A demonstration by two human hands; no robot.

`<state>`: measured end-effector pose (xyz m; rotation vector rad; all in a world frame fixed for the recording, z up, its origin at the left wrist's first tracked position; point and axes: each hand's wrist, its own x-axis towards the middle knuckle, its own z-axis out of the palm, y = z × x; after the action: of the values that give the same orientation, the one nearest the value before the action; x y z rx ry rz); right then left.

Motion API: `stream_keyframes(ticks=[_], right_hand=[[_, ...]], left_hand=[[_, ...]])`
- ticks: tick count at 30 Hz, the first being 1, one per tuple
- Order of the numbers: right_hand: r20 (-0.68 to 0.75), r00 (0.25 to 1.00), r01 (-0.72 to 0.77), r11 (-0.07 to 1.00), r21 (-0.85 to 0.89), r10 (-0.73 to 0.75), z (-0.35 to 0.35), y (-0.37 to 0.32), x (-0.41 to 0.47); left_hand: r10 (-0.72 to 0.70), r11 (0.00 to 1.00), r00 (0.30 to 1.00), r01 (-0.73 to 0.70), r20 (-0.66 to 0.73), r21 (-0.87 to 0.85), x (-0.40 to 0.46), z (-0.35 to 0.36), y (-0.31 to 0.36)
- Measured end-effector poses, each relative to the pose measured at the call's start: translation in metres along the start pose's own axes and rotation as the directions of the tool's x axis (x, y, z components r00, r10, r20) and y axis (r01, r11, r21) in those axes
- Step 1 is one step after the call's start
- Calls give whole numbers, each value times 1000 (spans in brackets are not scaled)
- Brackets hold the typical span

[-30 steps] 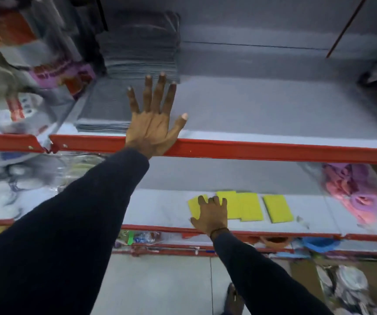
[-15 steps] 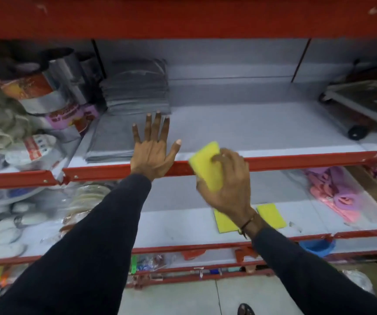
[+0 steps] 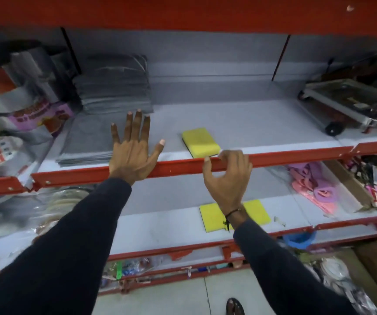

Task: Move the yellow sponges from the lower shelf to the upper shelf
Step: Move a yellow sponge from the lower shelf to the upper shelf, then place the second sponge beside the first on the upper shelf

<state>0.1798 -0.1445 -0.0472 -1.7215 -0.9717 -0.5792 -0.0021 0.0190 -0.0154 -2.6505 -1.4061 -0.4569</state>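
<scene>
One yellow sponge point(image 3: 201, 142) with a dark underside lies on the upper shelf point(image 3: 262, 128), close to its red front rail. My right hand point(image 3: 227, 178) hangs just below and in front of that sponge, fingers curled loosely and holding nothing. My left hand point(image 3: 134, 151) rests flat and spread on the red rail, left of the sponge. On the lower shelf point(image 3: 160, 226) lie two more yellow sponges, one point(image 3: 212, 215) left of my right wrist and one point(image 3: 259, 212) right of it; the wrist hides part of each.
A stack of grey cloths point(image 3: 112, 85) and flat grey sheets point(image 3: 85, 142) sit at the upper shelf's left. Packaged goods point(image 3: 19, 103) crowd the far left. A metal wheeled trolley point(image 3: 351, 103) stands at the right. Pink and purple items point(image 3: 307, 185) lie on the lower shelf's right.
My right hand has set the yellow sponge down on the upper shelf, let go and drawn back below the rail. My left hand stays on the rail.
</scene>
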Motion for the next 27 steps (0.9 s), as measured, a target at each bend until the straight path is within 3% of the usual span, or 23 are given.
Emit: stream_keyframes(ticks=[1, 3, 5, 7, 8, 11, 14, 16, 18, 20, 22, 24, 27], right_hand=[[49, 998, -27, 1000, -4, 27, 0, 13, -23], [285, 948, -116, 987, -112, 144, 7, 50, -76], [577, 771, -66, 935, -348, 269, 22, 86, -123], [737, 559, 72, 863, -500, 380, 38, 108, -155], [776, 498, 144, 845, -515, 388, 45, 110, -166], [870, 405, 316, 850, -420, 280, 63, 92, -187], [920, 368, 342, 901, -268, 134, 66, 70, -189], [911, 411, 295, 939, -175, 40, 59, 59, -177], [855, 508, 251, 968, -24, -110, 43, 45, -155], [693, 652, 263, 949, 174, -307, 14, 26, -126], [456, 790, 296, 906, 303, -411, -12, 9, -90], [223, 883, 340, 889, 305, -414, -34, -9, -38], [70, 967, 228, 954, 194, -246, -39, -10, 40]], left_hand=[[1, 1000, 1000, -1, -10, -3, 1, 0, -2], [9, 1000, 1000, -9, -11, 1, 3, 1, -2], [13, 1000, 1000, -13, -4, -2, 3, 2, -2], [12, 1000, 1000, -12, -1, 0, 4, 2, -1], [9, 1000, 1000, -9, -1, 3, 5, 2, -1], [5, 1000, 1000, -5, -2, 1, 6, 6, -1], [2, 1000, 1000, -2, 14, -3, 5, 4, 0], [3, 1000, 1000, -3, 27, -2, 2, 4, 2], [0, 1000, 1000, 1, 31, -10, 3, 2, 2], [-7, 1000, 1000, 8, 29, -10, -1, -2, 2], [-8, 1000, 999, 9, 44, -8, -1, 0, 3], [-5, 1000, 1000, 5, 31, 1, -4, -3, 3], [-7, 1000, 999, 7, 37, -1, -5, -7, 3]])
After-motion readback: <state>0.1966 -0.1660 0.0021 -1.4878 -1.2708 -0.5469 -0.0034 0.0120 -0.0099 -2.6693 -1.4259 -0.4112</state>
